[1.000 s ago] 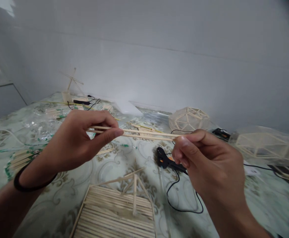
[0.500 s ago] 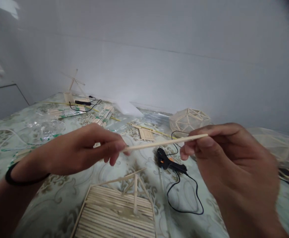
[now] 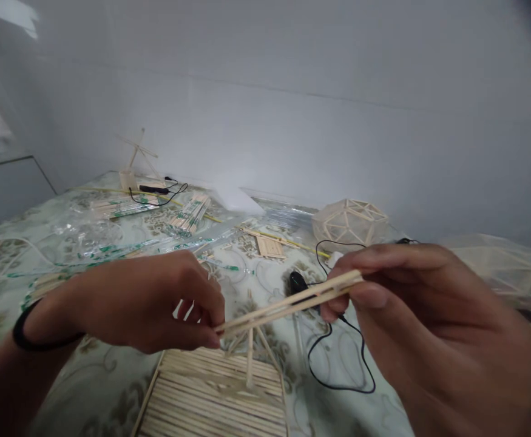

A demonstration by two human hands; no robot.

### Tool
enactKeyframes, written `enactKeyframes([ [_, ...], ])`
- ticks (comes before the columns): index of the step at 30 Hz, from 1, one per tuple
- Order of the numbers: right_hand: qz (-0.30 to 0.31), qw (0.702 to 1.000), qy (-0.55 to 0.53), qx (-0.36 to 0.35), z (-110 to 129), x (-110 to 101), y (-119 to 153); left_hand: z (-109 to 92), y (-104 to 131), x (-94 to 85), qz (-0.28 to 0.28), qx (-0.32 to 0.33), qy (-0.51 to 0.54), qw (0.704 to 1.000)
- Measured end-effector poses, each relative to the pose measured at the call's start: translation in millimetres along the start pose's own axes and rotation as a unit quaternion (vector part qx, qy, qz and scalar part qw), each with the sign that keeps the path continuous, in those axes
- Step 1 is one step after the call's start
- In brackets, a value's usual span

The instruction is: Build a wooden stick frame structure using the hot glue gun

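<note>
A pair of thin wooden sticks [image 3: 287, 304] lies side by side between my hands, with a narrow gap along the middle. My left hand [image 3: 156, 300] pinches the left end. The right end, which is raised higher, is between the thumb and fingers of my right hand [image 3: 411, 315]. Below them is a slatted wooden panel [image 3: 210, 394] with a small upright stick [image 3: 250, 358] and slanting sticks at its far edge. A black glue gun [image 3: 298, 281] lies behind the held sticks and is partly hidden by them and my right hand.
A patterned cloth [image 3: 105, 370] covers the table. Farther back are stick bundles [image 3: 190, 213], clear plastic wrapping [image 3: 87, 233], a small slatted piece [image 3: 269, 246] and a domed stick frame [image 3: 349, 221]. Another frame [image 3: 497, 261] stands at right. The glue gun's cord [image 3: 338, 388] loops beside the panel.
Both hands have lowered with the sticks, which now tilt more and show two separate lengths. The right hand now covers more of the glue gun.
</note>
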State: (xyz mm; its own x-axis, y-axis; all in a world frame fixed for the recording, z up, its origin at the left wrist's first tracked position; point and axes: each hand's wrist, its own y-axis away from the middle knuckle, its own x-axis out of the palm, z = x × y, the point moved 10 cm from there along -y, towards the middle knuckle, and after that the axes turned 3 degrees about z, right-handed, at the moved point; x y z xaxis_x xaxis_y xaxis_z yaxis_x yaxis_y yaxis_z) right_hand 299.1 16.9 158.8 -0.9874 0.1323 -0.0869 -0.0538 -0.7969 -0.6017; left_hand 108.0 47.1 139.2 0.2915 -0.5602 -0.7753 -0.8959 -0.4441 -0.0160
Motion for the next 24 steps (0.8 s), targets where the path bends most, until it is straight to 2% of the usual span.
enactKeyframes([
  [8,0.041,0.998,0.014,-0.035,11.2,18.2,5.0,2.2,-10.1,21.3,0.053,-0.013,-0.007,0.998],
  [14,0.076,0.996,0.015,-0.037,11.1,28.1,2.1,-0.7,-11.8,18.2,0.046,-0.010,-0.009,0.999],
  [24,0.087,0.995,0.046,-0.022,3.8,28.8,2.3,-3.2,-10.8,17.0,0.033,0.001,-0.020,0.999],
])
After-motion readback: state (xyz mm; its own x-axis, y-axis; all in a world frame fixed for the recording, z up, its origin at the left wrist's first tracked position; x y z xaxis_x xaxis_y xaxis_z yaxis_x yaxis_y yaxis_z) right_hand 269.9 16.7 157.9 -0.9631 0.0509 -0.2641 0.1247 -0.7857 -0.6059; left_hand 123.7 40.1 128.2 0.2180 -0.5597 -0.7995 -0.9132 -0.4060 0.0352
